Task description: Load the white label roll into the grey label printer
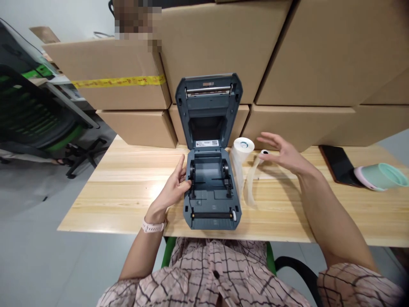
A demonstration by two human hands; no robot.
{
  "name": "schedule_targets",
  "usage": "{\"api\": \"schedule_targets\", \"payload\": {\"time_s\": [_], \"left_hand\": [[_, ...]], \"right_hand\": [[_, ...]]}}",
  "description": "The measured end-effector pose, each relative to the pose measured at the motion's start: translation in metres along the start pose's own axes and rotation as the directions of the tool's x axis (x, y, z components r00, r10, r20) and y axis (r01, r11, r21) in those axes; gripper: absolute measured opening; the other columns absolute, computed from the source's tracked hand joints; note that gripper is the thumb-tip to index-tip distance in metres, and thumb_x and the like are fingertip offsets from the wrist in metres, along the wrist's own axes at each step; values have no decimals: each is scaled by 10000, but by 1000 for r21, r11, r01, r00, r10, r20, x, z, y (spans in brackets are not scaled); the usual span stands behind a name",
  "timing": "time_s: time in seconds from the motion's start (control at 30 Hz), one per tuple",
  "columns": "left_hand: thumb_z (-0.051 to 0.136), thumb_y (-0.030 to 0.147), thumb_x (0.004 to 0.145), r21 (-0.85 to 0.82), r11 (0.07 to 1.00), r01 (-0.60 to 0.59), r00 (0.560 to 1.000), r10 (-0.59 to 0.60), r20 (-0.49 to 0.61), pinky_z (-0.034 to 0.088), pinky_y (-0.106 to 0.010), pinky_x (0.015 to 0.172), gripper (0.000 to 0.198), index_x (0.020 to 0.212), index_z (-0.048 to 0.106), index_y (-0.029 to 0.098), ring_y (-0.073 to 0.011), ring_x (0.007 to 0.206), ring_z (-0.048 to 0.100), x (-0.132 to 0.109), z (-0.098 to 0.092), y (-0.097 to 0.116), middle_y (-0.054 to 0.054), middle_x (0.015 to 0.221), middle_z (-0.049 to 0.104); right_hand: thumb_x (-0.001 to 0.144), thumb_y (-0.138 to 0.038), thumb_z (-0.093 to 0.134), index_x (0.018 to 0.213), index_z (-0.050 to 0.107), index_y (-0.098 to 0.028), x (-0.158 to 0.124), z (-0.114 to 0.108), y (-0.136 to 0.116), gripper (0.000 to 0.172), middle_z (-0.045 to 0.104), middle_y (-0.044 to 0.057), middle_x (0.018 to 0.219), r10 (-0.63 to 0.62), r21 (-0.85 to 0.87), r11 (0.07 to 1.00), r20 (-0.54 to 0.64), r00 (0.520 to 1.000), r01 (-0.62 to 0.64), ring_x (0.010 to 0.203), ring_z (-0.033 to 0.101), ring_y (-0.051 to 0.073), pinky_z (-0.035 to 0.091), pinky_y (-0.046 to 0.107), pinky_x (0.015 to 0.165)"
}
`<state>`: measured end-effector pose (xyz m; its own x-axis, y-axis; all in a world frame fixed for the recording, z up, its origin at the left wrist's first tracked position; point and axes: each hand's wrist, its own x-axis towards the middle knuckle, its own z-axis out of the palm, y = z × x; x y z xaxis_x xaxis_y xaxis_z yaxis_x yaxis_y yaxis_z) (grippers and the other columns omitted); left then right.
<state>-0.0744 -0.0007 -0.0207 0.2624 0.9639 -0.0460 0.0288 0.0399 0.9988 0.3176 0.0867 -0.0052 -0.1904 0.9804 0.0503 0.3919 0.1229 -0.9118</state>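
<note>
A dark grey label printer (211, 200) stands on the table with its lid (207, 111) raised and its inner bay exposed. I see no roll between the holders inside. My left hand (174, 187) grips the printer's left wall, thumb over the rim and fingers along the outside. To the right of the printer a large white label roll (243, 146) stands on end with a strip hanging down. Beside it is a smaller roll (264, 152) with a dark core and a loose curling strip. Over this small roll my right hand (283, 153) is spread, its thumb close to it; contact is unclear.
Stacked cardboard boxes (220, 47) wall off the back of the wooden table (128, 183). At the right lie a phone (338, 164) and a mint green cup (380, 175) on its side. An office chair (41, 115) stands on the floor to the left.
</note>
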Motion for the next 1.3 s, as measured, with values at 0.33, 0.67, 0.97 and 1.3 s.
{"api": "schedule_targets", "payload": {"time_s": [0.33, 0.67, 0.97, 1.3], "left_hand": [[658, 286, 904, -45, 998, -49, 999, 49, 3, 363, -435, 1204, 1031, 1675, -25, 249, -270, 1391, 553, -2, 3, -2, -185, 1650, 407], [644, 266, 898, -29, 998, -55, 998, 56, 10, 312, -469, 1253, 1006, 1681, 15, 226, -300, 1507, 436, -2, 4, 0, -181, 1669, 379], [641, 265, 903, -34, 995, -93, 994, 95, 53, 279, -481, 1284, 1003, 1681, 9, 247, -310, 1546, 380, -1, 3, -3, -135, 1736, 235], [592, 249, 951, 8, 993, -121, 989, 120, 88, 188, -544, 1311, 924, 1678, 25, 289, -329, 1613, 211, -3, -1, -5, -85, 1760, 143]], "right_hand": [[570, -469, 889, 1201, 609, -211, 49, 38, -6, 736, 740, 80, 1159, 19, -198, 980, 177, 984, 16, 1072, 691, 320, 572, 469, 929], [559, -484, 883, 1162, 583, -221, 30, 33, -28, 724, 718, 117, 1208, -80, -167, 984, -84, 993, 65, 1092, 686, 336, 552, 455, 910], [631, -534, 864, 1244, 566, -241, -3, 71, -113, 742, 685, 80, 1220, -391, -97, 894, 307, 868, 437, 1063, 675, 280, 534, 388, 869], [775, -463, 712, 1249, 565, -230, 15, 125, -142, 548, 660, 85, 1251, -133, -557, 628, 612, 780, 544, 1059, 656, 317, 429, 369, 785]]}}
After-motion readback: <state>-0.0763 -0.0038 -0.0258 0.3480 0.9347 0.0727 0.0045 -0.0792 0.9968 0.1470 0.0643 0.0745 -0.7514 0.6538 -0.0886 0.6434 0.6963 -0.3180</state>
